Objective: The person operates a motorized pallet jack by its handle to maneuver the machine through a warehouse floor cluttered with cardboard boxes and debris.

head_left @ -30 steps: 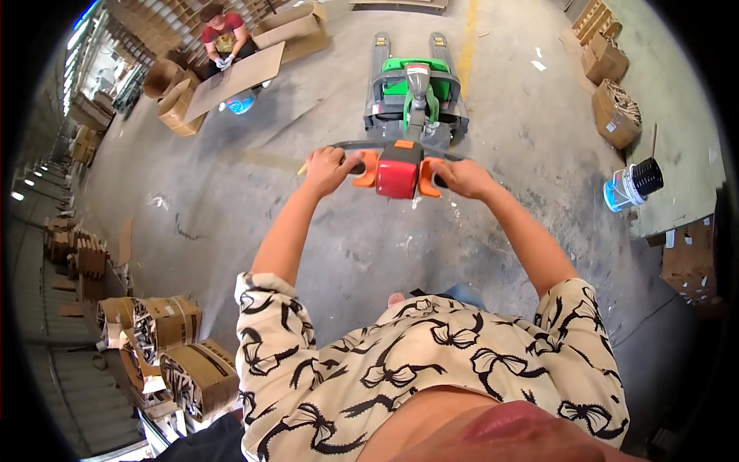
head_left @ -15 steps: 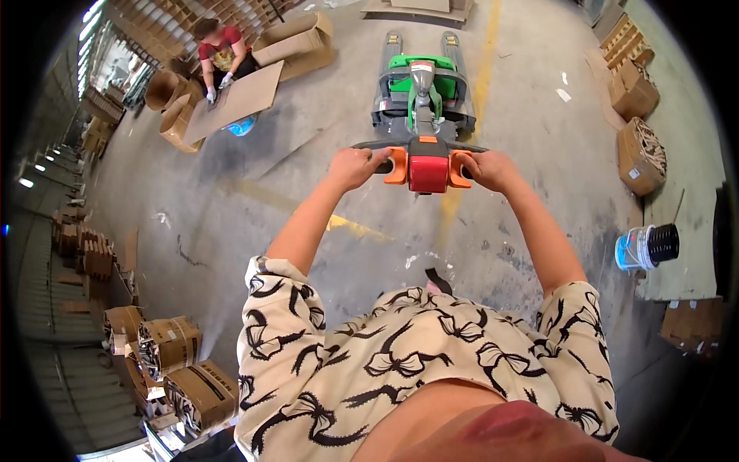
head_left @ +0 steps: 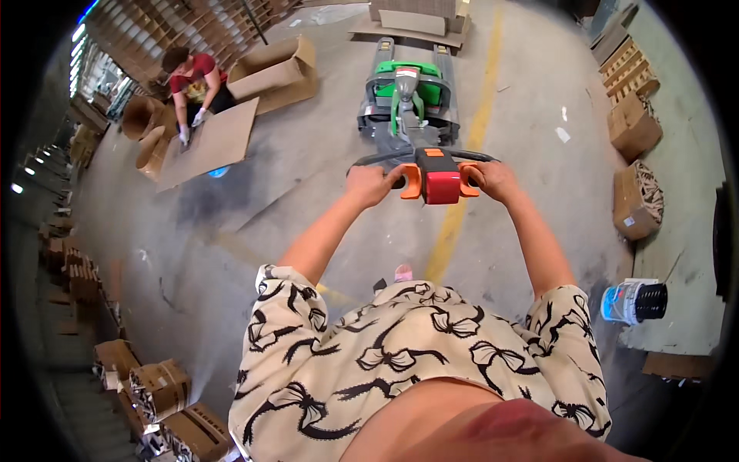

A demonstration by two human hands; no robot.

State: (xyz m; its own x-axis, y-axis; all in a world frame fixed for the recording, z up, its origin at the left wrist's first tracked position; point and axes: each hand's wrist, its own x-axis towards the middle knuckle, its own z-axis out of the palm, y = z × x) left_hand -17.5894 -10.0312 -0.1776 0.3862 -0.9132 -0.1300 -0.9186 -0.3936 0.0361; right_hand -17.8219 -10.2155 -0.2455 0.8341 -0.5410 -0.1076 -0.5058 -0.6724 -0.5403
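Note:
A green and grey electric pallet jack (head_left: 408, 96) stands in front of me, its two forks pointing away. Its control handle (head_left: 441, 175) has a red end, a black body and orange parts at both sides. My left hand (head_left: 371, 186) is closed round the left grip, thumb toward the orange piece. On the right grip my right hand (head_left: 495, 180) is likewise closed, thumb beside the orange piece. Both arms reach forward. Just beyond the fork tips lies a low stack of flat cardboard (head_left: 412, 25).
At the far left a person in a red shirt and gloves (head_left: 196, 81) bends over a cardboard sheet (head_left: 212, 146), near an open carton (head_left: 273, 68). Filled boxes (head_left: 637, 202), a wooden pallet (head_left: 627, 69) and buckets (head_left: 633, 302) line the right wall. More filled cartons (head_left: 160, 385) stand lower left.
I have moved forward with the pallet jack, and its forks are closer to the cardboard stack. The handle has swung slightly right relative to the jack's body. Both hands keep their grip.

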